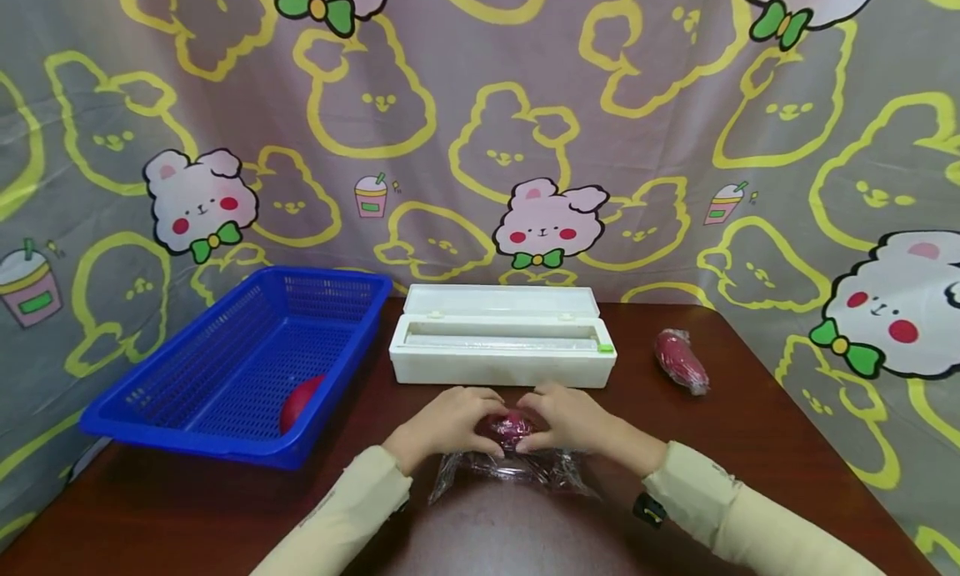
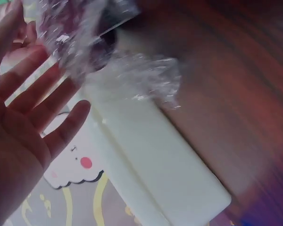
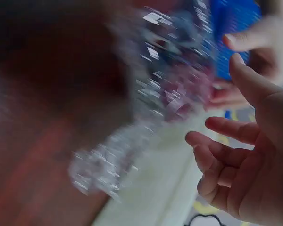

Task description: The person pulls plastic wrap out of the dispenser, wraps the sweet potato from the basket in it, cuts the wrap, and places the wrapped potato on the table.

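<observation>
A dark red, roundish fruit or vegetable [image 1: 513, 428] in clear cling film [image 1: 510, 468] is between my two hands; its exact kind is unclear. My left hand [image 1: 457, 422] curves round its left side, thumb in front. Opposite, my right hand [image 1: 573, 422] curves round the right side, its thumb near the left one. Loose film ends spread out on both sides. In the left wrist view, the fingers [image 2: 52, 103] are fairly straight behind the blurred film [image 2: 146, 77]. The right wrist view shows loosely bent fingers [image 3: 221, 155] beside the wrapped thing [image 3: 184, 94].
Just behind my hands stands a white cling film box [image 1: 502, 368], lid raised, a roll inside. A blue plastic basket [image 1: 225, 447] at left holds a red round thing [image 1: 300, 403]. Another film-wrapped red piece [image 1: 681, 361] lies at right on the brown table [image 1: 750, 443]. A patterned curtain [image 1: 450, 167] hangs behind.
</observation>
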Demonstrator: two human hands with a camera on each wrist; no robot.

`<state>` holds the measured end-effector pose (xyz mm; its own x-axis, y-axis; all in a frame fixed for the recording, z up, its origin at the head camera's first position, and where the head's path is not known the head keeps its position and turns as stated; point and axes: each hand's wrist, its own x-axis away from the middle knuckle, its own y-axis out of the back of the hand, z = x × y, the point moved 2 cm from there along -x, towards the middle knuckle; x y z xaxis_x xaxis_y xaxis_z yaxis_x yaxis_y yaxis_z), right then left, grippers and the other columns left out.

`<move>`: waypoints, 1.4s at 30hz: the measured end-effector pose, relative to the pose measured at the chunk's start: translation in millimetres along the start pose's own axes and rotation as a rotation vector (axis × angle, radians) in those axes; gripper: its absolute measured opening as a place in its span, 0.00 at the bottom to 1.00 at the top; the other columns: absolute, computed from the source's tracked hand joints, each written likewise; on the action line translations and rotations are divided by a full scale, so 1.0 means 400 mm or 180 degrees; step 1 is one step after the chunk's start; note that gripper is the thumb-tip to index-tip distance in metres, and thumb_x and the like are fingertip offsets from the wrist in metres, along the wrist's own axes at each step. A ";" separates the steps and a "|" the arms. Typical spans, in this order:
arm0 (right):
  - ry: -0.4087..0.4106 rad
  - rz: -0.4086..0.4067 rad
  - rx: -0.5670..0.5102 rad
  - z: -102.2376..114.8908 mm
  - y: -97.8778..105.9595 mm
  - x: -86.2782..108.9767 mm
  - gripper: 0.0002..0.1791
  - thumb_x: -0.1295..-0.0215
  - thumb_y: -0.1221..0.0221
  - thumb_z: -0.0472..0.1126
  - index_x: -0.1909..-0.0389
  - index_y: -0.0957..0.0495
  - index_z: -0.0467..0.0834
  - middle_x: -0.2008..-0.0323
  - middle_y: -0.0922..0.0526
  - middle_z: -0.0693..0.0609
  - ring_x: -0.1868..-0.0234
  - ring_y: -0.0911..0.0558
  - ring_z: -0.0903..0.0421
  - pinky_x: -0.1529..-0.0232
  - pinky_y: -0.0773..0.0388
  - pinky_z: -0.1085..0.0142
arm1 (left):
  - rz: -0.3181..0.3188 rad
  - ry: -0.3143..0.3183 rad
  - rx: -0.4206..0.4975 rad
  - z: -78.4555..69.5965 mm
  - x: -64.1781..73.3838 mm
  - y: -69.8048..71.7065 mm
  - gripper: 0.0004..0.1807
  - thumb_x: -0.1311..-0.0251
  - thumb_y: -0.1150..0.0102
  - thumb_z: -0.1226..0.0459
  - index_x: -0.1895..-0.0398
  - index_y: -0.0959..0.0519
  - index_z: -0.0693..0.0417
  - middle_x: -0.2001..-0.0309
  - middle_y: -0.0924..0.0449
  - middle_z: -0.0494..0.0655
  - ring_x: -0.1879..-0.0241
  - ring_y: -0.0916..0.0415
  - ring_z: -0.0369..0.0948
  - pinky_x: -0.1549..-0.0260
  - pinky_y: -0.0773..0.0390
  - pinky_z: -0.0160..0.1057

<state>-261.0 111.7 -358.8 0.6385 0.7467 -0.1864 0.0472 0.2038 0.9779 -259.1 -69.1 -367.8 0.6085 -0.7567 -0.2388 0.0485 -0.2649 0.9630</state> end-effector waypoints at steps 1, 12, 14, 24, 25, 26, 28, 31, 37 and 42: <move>0.0018 0.0004 0.0097 0.004 -0.010 0.002 0.31 0.56 0.37 0.61 0.57 0.23 0.41 0.67 0.24 0.52 0.67 0.26 0.56 0.72 0.28 0.64 | 0.0028 -0.0004 -0.0057 -0.001 0.000 -0.005 0.29 0.59 0.34 0.47 0.54 0.22 0.53 0.56 0.24 0.42 0.57 0.27 0.36 0.56 0.30 0.34; -0.0108 0.0087 0.0168 -0.010 -0.048 0.003 0.44 0.67 0.30 0.58 0.48 0.30 0.39 0.61 0.26 0.49 0.61 0.27 0.53 0.66 0.28 0.60 | 0.0300 0.0182 0.0132 0.020 -0.001 -0.035 0.45 0.69 0.26 0.57 0.41 0.35 0.59 0.45 0.31 0.48 0.46 0.34 0.41 0.48 0.35 0.36; -0.0113 0.0099 0.0146 -0.015 -0.049 0.005 0.44 0.67 0.30 0.57 0.48 0.30 0.39 0.60 0.26 0.49 0.60 0.27 0.53 0.64 0.28 0.59 | 0.0312 0.0176 0.0149 0.021 -0.003 -0.035 0.45 0.69 0.25 0.61 0.42 0.35 0.59 0.46 0.31 0.49 0.46 0.34 0.41 0.48 0.36 0.36; 0.0130 0.0127 -0.0194 -0.048 -0.059 0.016 0.49 0.66 0.32 0.62 0.44 0.33 0.37 0.54 0.27 0.49 0.55 0.28 0.54 0.56 0.30 0.60 | 0.0121 -0.0027 0.0245 0.029 -0.008 -0.040 0.38 0.68 0.29 0.74 0.46 0.31 0.58 0.50 0.28 0.49 0.49 0.31 0.41 0.47 0.36 0.35; 0.0159 0.0144 -0.0300 -0.052 -0.061 0.019 0.49 0.65 0.33 0.62 0.43 0.33 0.37 0.54 0.27 0.49 0.55 0.28 0.55 0.56 0.30 0.61 | 0.0116 -0.0025 0.0299 0.032 -0.008 -0.042 0.37 0.67 0.30 0.75 0.46 0.31 0.59 0.50 0.27 0.49 0.50 0.31 0.42 0.48 0.36 0.35; 0.0172 0.0184 -0.0408 -0.055 -0.062 0.022 0.50 0.65 0.33 0.62 0.42 0.34 0.37 0.53 0.28 0.50 0.54 0.28 0.55 0.55 0.30 0.61 | 0.0127 -0.0001 0.0360 0.034 -0.009 -0.043 0.36 0.66 0.30 0.75 0.47 0.30 0.59 0.51 0.27 0.49 0.50 0.31 0.41 0.48 0.35 0.35; 0.0160 0.0286 -0.0583 -0.058 -0.065 0.027 0.50 0.64 0.32 0.59 0.40 0.36 0.36 0.51 0.28 0.49 0.53 0.28 0.55 0.53 0.31 0.61 | 0.0177 0.0053 0.0538 0.040 -0.010 -0.047 0.34 0.66 0.31 0.75 0.48 0.29 0.60 0.52 0.26 0.49 0.52 0.30 0.41 0.50 0.34 0.34; 0.0188 0.0385 -0.0801 -0.060 -0.064 0.035 0.46 0.62 0.30 0.49 0.40 0.37 0.36 0.50 0.28 0.46 0.51 0.29 0.53 0.51 0.32 0.59 | 0.0332 0.0172 0.0928 0.047 -0.008 -0.051 0.34 0.68 0.30 0.75 0.48 0.28 0.61 0.54 0.24 0.48 0.56 0.28 0.37 0.55 0.31 0.32; 0.0370 0.0536 -0.1462 -0.068 -0.062 0.051 0.31 0.59 0.31 0.37 0.50 0.30 0.41 0.57 0.23 0.53 0.57 0.25 0.60 0.55 0.29 0.66 | 0.0791 0.0280 0.1956 0.042 0.012 -0.057 0.35 0.67 0.28 0.71 0.49 0.28 0.65 0.54 0.23 0.51 0.59 0.27 0.32 0.59 0.30 0.28; 0.0550 0.0707 -0.1844 -0.068 -0.060 0.060 0.23 0.58 0.31 0.37 0.57 0.26 0.45 0.66 0.23 0.62 0.66 0.27 0.68 0.64 0.28 0.71 | 0.1092 0.0221 0.2258 0.032 0.017 -0.052 0.33 0.66 0.28 0.69 0.49 0.27 0.65 0.53 0.24 0.49 0.57 0.28 0.31 0.56 0.31 0.29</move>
<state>-267.8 141.9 -389.3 0.4501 0.8918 -0.0452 -0.5253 0.3054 0.7942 -266.2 -76.5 -391.1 0.5473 -0.8323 0.0881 -0.6533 -0.3590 0.6666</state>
